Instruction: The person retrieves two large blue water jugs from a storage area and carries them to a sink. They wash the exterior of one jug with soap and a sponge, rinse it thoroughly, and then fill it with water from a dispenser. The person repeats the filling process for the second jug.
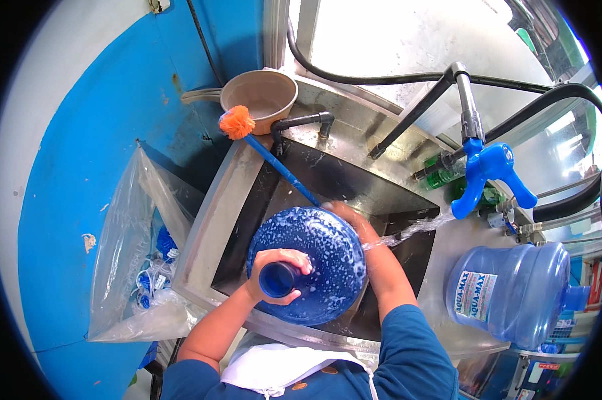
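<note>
A large blue water jug [328,257], covered in white suds, stands tilted over the metal sink [231,220] with its neck toward me. My left hand [284,267] is closed round the neck, just below the round blue mouth. On the far right side of the jug is my right hand [344,213], its fingers mostly hidden and smeared. Close to it ends the blue handle of a brush [278,167] with orange bristles, which slants across the sink's far left rim. From the blue-handled tap [481,173] a stream of water [414,230] runs down onto my right forearm.
A clear-blue water jug [508,293] lies on its side on the right. A beige basin [258,93] sits at the back left, beside a bent black pipe [301,123]. Left of the sink hangs a clear plastic bag [124,267] with blue and white bits. Green bottles [444,175] lie behind the tap.
</note>
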Motion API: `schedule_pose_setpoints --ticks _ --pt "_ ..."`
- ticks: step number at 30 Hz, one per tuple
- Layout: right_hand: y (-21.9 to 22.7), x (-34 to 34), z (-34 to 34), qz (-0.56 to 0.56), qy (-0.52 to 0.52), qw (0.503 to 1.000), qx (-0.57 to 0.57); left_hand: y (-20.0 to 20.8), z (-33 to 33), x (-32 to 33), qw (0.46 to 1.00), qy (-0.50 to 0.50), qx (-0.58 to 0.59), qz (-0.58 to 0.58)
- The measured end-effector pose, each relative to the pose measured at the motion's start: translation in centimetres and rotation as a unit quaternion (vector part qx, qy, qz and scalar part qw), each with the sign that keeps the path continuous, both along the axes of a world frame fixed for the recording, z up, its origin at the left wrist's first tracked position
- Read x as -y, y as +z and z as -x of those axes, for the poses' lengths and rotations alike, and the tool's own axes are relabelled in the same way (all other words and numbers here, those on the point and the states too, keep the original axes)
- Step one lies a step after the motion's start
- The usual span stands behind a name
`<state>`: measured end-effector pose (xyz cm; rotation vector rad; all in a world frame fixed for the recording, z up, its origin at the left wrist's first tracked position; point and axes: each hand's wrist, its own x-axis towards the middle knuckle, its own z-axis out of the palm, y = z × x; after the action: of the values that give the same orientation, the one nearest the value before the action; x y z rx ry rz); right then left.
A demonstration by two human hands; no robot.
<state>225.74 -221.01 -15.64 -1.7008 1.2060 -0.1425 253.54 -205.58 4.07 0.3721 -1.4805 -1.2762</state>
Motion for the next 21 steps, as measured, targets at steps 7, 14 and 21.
schedule_pose_setpoints --ticks 7,14,21 --pt "-9.9 -19.7 10.0 -0.382 -0.427 0.817 0.071 -2.3 -3.6 -0.6 0.981 0.147 -0.076 -0.105" --pt "12.6 -7.8 10.6 0.057 -0.259 0.963 0.047 -2.4 -3.4 -1.8 0.976 0.163 -0.071 -0.130" --pt "24.8 -3.5 1.1 0.346 -0.211 0.904 -0.137 0.2 -0.6 -2.1 0.998 0.065 -0.021 -0.013"
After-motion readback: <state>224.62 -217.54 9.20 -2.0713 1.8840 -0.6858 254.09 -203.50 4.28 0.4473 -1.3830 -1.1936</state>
